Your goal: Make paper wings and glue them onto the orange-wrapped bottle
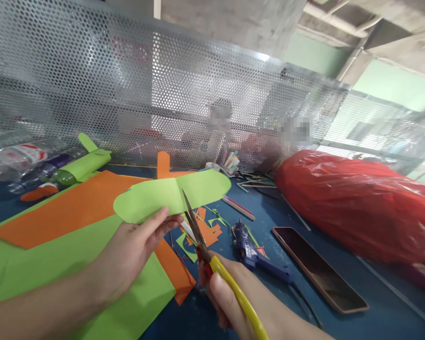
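Note:
My left hand [141, 241] pinches the lower edge of a long green paper strip [152, 196] with rounded ends and a crease across its middle. In my right hand [230, 288] is a pair of scissors [233, 288] with yellow and red handles. Their blades point up at the strip, near the crease, and the upper blade overlaps the paper; I cannot tell whether a cut runs into it. Below the strip lie orange and green paper scraps [207, 231]. Large green sheets [134, 278] and an orange sheet [78, 208] spread under my left arm.
A blue glue gun [250, 248] and a phone [318, 269] lie on the right. Behind them bulges a red plastic bag [350, 203]. Plastic bottles [17, 160] and a green paper-wrapped bottle [85, 167] lie at the left. A perforated metal screen [184, 94] borders the table.

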